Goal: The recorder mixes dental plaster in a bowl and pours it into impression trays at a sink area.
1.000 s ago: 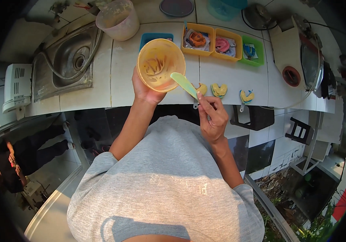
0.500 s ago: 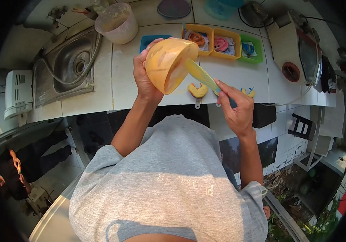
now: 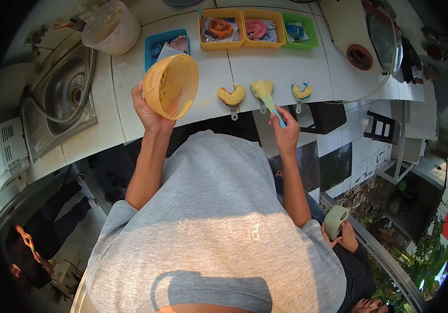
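Note:
My left hand (image 3: 150,112) grips a yellow-orange mixing bowl (image 3: 186,78), tilted so that its smeared inside shows. In my right hand (image 3: 285,128) is a plaster spatula (image 3: 269,101) with a blue handle and a yellow-coated blade. The blade lies over the middle dental impression tray (image 3: 258,87), which is filled with yellow paste, and hides part of it. To its left sits another yellow-filled impression tray (image 3: 231,96), its metal handle pointing at me. A third impression tray (image 3: 302,92), blue-edged with yellow paste in it, lies to the right.
Behind the trays stand a blue box (image 3: 152,48), two yellow boxes (image 3: 223,48) and a green box (image 3: 307,40) with moulds inside. A sink (image 3: 59,96) and a whitish bucket (image 3: 114,39) are left. A white machine (image 3: 346,31) stands right. Other people are nearby.
The spatula has gone from the bowl's rim down onto the middle tray. My left hand has lowered the bowl leftward and turned its opening up. A person holding a pale green object has appeared lower right.

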